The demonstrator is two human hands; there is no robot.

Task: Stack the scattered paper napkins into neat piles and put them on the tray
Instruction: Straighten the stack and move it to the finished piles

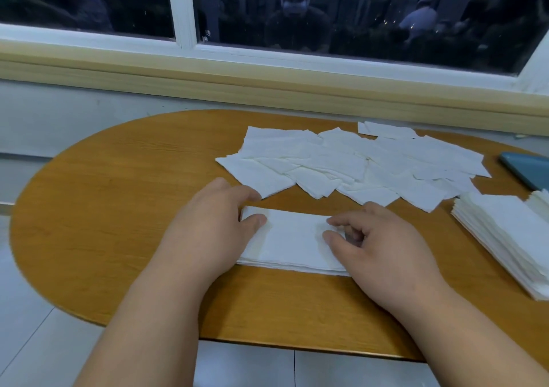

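Napkin pile (292,238) lies gripped at both ends by the left hand (214,223) and right hand (377,247), which hide its short edges.

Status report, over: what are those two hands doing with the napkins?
On the small pile: left hand grips left end; right hand on right end, grip unclear. Beyond it, scattered napkins not yet stacked. Nothing in the way.

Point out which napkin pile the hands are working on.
The thin pile nearest the person: the left hand and right hand hold its ends. The thick stack at the right edge and the scattered napkins behind lie untouched.
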